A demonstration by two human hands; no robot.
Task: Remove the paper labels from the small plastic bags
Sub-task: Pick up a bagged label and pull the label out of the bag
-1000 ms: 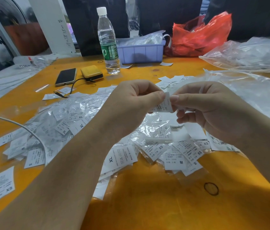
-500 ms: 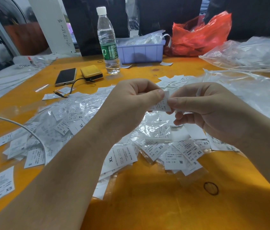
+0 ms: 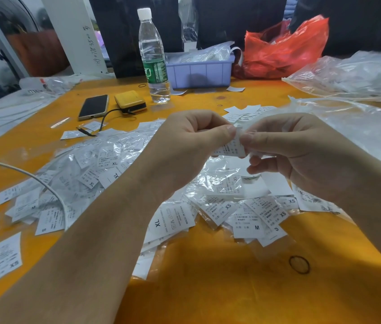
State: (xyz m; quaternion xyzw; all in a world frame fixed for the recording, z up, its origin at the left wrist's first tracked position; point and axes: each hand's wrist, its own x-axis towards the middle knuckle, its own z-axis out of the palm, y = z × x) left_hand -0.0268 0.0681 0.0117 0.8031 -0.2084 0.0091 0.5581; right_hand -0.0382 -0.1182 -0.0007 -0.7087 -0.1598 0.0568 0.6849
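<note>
Above the orange table point(image 3: 208, 288), my left hand point(image 3: 185, 146) and my right hand point(image 3: 297, 155) meet at one small bag with a white printed label point(image 3: 231, 148). Both thumbs and forefingers pinch its top edge, thumb tips almost touching. The clear plastic of this bag is hard to tell apart from the paper. Under the hands spreads a pile of small clear bags with size labels point(image 3: 243, 206), reading XL, XS, M and S. Loose white labels point(image 3: 241, 113) lie just beyond the hands.
A water bottle point(image 3: 153, 57), a phone point(image 3: 93, 106) and a yellow power bank point(image 3: 130, 102) stand at the back. Behind them are a purple bin point(image 3: 199, 71) and a red bag point(image 3: 285, 47). Large clear bags point(image 3: 353, 78) fill the right. A rubber band point(image 3: 299, 264) lies near.
My hands have closed in slightly and shifted their pinch on the small label; the thumb tips now sit closer together at its top edge.
</note>
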